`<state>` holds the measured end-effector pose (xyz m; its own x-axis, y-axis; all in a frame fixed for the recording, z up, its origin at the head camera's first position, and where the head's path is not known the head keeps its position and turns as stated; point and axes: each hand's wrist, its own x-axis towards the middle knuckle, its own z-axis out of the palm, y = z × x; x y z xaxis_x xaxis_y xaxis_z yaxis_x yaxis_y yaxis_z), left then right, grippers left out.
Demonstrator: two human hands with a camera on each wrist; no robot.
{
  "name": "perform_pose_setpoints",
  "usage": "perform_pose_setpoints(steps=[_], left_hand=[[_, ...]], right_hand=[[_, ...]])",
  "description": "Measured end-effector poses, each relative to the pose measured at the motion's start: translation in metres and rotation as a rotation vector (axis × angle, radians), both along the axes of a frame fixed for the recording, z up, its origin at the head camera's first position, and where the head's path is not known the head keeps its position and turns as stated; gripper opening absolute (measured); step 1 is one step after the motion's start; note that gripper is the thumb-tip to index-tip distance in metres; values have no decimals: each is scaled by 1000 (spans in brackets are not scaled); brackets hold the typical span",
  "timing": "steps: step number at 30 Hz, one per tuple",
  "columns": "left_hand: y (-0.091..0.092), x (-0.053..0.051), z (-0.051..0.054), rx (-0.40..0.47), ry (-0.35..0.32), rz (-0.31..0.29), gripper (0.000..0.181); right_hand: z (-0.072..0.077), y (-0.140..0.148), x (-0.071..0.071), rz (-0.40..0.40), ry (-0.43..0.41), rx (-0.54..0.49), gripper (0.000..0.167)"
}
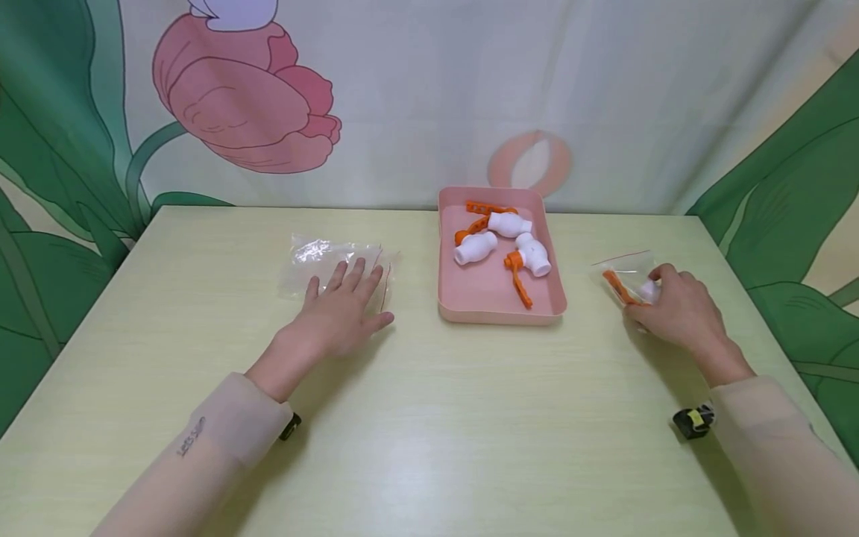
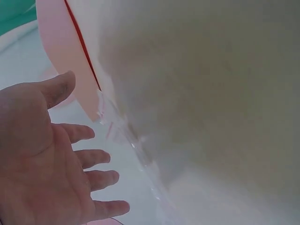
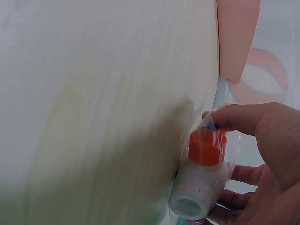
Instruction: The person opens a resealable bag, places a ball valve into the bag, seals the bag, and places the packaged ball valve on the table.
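Note:
My right hand (image 1: 683, 309) grips a clear zip bag (image 1: 631, 262) on the right side of the table. Inside it are a white plastic valve (image 3: 199, 187) and an orange handle (image 1: 619, 289); the thumb presses the bag near the orange part in the right wrist view. With fingers spread and straight, my left hand (image 1: 338, 309) is over flat, clear plastic bags (image 1: 318, 253) at left. Whether its palm touches them, I cannot tell. Between the hands stands a pink tray (image 1: 470, 298) holding several white valve bodies (image 1: 475, 247) and orange handles (image 1: 520, 287).
The pale wooden table (image 1: 429, 418) ends at a printed curtain (image 1: 403, 97) just behind the tray. A black wrist camera (image 1: 693, 421) sits below the right cuff, and another (image 1: 291, 426) shows by the left cuff.

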<state>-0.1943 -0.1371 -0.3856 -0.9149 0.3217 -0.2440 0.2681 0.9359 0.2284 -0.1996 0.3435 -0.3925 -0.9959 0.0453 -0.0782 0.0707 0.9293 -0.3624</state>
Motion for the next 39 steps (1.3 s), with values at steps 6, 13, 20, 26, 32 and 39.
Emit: perform_pose_setpoints(steps=[6,13,20,26,32,39], left_hand=[[-6,-7,-5,-5,-27,11,78],[-9,-12,-8,-6,-54,6,77],[-8,-13,-4,4,-14,-16,76],[-5,-13,0,82,83,-46,60],[-2,-14,0,228,212,-59,36],[1,-14,1,291,269,-27,31]], right_hand=[[-1,-1,0,5,-2,2,66],[0,-3,0,15,-3,18,67],[0,-4,0,27,-12,25,69],[0,-5,2,36,-31,35,75],[2,-10,4,36,-36,78,84],[17,-36,12,73,75,162,70]])
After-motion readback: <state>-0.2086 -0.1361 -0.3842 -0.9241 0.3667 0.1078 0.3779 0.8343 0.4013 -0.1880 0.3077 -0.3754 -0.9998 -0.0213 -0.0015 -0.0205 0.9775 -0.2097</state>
